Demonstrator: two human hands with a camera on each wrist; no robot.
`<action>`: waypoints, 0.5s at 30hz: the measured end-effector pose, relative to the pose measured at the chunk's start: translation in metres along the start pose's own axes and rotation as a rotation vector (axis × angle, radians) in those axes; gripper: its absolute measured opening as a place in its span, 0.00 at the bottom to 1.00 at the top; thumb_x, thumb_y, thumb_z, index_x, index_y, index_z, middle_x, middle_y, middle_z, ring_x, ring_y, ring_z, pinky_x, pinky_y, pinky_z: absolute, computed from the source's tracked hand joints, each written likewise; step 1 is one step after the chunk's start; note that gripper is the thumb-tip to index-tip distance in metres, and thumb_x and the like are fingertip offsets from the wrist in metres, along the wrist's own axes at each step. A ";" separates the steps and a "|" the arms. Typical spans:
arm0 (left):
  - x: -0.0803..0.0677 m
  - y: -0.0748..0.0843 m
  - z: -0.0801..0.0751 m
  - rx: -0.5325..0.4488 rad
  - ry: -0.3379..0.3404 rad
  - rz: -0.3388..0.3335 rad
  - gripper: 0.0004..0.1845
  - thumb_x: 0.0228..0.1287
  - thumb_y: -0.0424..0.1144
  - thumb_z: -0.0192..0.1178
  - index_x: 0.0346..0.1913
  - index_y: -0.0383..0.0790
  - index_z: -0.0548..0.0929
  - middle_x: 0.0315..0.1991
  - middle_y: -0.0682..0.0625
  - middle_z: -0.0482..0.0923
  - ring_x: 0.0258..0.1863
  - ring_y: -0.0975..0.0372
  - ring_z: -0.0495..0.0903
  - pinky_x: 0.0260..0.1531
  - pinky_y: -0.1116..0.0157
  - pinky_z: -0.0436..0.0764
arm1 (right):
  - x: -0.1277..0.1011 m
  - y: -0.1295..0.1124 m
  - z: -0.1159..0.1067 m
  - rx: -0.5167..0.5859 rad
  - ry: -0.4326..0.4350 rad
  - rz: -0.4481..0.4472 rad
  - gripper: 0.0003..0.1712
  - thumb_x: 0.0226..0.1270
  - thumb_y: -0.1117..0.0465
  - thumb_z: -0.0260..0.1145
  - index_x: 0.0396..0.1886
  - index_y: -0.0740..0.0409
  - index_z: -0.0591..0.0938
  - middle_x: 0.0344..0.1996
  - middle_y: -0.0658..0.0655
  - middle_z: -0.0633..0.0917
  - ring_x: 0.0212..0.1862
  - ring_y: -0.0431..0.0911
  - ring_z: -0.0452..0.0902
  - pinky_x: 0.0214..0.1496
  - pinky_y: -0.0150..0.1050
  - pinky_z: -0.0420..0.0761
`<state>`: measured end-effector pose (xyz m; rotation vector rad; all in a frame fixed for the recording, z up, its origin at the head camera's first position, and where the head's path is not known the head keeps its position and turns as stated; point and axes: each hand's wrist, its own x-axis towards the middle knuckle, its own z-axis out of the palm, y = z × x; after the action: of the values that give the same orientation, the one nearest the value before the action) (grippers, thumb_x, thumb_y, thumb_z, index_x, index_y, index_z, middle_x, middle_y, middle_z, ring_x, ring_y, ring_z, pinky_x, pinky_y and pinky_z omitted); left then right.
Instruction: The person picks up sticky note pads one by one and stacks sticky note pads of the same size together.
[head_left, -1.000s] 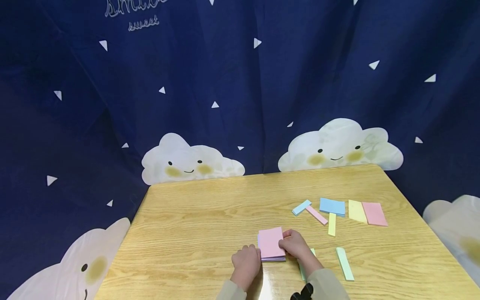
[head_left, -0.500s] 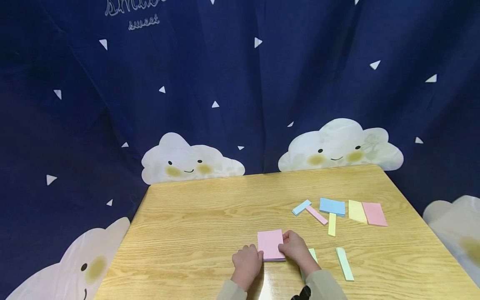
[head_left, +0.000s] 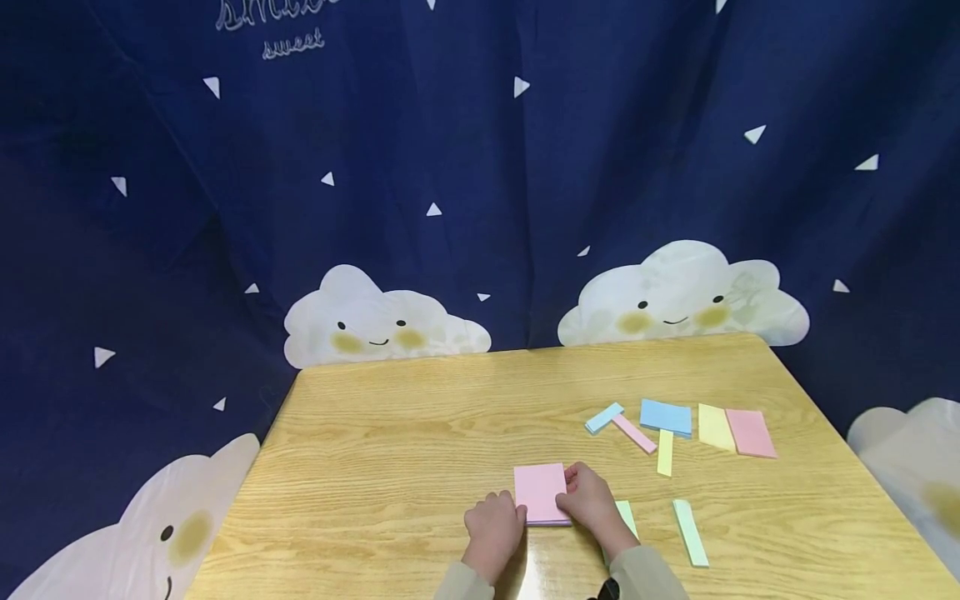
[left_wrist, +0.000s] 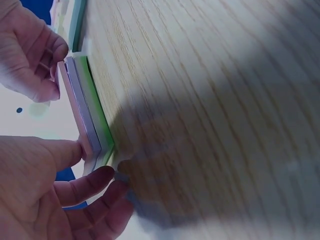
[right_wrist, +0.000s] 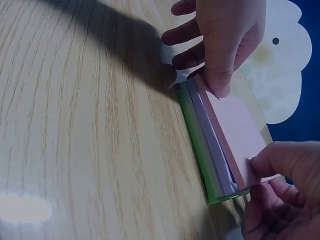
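Step in hand, as judged: squaring up the stack of sticky-note pads (head_left: 540, 493), pink on top, lying flat near the front of the tabletop (head_left: 405, 433). The left hand (head_left: 492, 527) pinches its near-left corner, the right hand (head_left: 588, 498) its right edge; both hands rest low, wrists near the tabletop. Next move calls for even pressure from both sides so the layers align

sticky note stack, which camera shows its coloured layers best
The right wrist view: the sticky note stack fills the frame edge-on, showing pink, purple and green layers, with the left hand and right hand at its ends. The left wrist view shows the same layers, narrower. The head view shows only its pink top.
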<state>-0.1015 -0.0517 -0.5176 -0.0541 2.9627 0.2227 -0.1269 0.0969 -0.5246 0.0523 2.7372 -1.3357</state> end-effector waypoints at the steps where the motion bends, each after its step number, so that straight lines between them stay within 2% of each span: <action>1: 0.000 0.000 0.000 0.002 -0.001 0.000 0.19 0.61 0.51 0.53 0.32 0.35 0.76 0.23 0.45 0.71 0.25 0.52 0.76 0.24 0.56 0.72 | 0.000 0.000 0.000 -0.004 0.001 -0.005 0.17 0.36 0.69 0.63 0.31 0.67 0.72 0.21 0.53 0.73 0.24 0.44 0.68 0.26 0.37 0.68; 7: 0.001 0.000 0.001 -0.005 -0.005 0.004 0.19 0.61 0.51 0.53 0.33 0.35 0.77 0.23 0.45 0.71 0.25 0.52 0.75 0.24 0.56 0.72 | 0.001 0.000 -0.004 -0.002 -0.007 0.001 0.18 0.38 0.69 0.63 0.34 0.67 0.73 0.22 0.54 0.75 0.25 0.45 0.70 0.27 0.38 0.70; 15: 0.000 0.000 -0.001 -0.001 -0.008 0.003 0.19 0.61 0.51 0.53 0.33 0.35 0.77 0.22 0.45 0.71 0.24 0.53 0.75 0.23 0.57 0.72 | 0.010 0.003 -0.017 0.035 0.015 0.041 0.17 0.46 0.68 0.60 0.39 0.69 0.73 0.24 0.55 0.77 0.26 0.45 0.72 0.26 0.38 0.71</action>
<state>-0.1012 -0.0521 -0.5164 -0.0493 2.9546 0.2241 -0.1381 0.1123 -0.5174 0.1210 2.7096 -1.3787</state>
